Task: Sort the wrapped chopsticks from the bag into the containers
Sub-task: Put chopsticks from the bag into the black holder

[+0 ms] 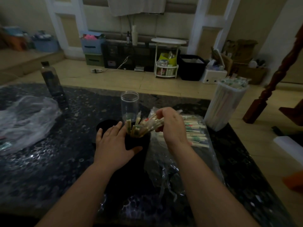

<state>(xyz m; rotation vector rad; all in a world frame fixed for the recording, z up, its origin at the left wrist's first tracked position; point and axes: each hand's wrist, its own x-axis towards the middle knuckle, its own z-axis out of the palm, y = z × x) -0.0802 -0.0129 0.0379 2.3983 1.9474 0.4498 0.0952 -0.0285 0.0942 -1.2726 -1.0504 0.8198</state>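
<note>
We log a table (49, 161) with a dark, glossy, speckled top. Beyond it lies a beige tiled floor (131, 79), and white pillars (55, 22) and stacked storage boxes (93, 49) line the far wall. A crumpled sheet of clear plastic (24, 122) lies at nine o'clock on the table, and a dark round bottle (50, 79) stands upright at eleven. At centre a black cup (139, 143), cylindrical and matte, holds wrapped chopsticks (133, 129) standing on end, pale wood in thin clear sleeves with green print. A second black cup (106, 124) sits just beside it at ten o'clock; we cannot tell its contents. A clear jar (129, 104), tall and round, stands behind at twelve. At two o'clock a tall white tub (224, 105) is packed with upright wrapped sticks. The bag (165, 169), a clear film, lies flat at three o'clock of the black cup, with a stack (196, 133) of wrapped pairs lying in it. The left hand (114, 145) lies with straight fingers against the cup's nine o'clock side, thumb across its near wall. The right hand (172, 125) grips a tilted bundle (152, 123) of wrapped pairs, lower ends at the cup's mouth.
</note>
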